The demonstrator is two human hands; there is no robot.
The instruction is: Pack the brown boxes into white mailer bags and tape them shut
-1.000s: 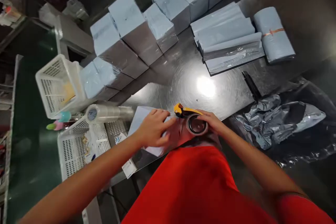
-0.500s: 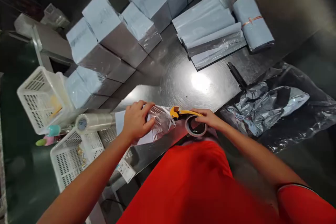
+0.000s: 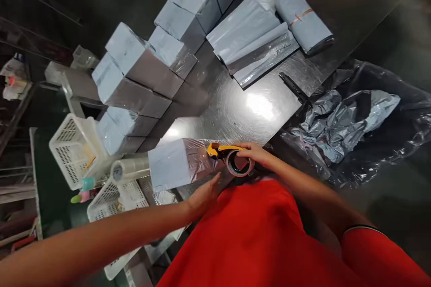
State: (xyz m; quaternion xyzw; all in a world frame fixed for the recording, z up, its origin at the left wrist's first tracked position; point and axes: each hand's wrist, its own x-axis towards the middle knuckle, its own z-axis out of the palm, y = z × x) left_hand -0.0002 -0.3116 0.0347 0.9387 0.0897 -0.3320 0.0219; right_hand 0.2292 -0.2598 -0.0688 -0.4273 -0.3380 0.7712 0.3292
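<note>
One wrapped box [image 3: 169, 164] lies on the metal table [image 3: 225, 119]. The right hand [image 3: 256, 153] holds the yellow tape dispenser [image 3: 229, 148] at the box's end; taping seems the present step. Next move needs steadiness, perhaps from the left hand [image 3: 204, 196] (stretched out, contact unclear) beside it.

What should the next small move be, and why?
Probably press the tape dispenser down on the crumpled film: the right hand holds it right there, and the left hand is by the package's near side.
</note>
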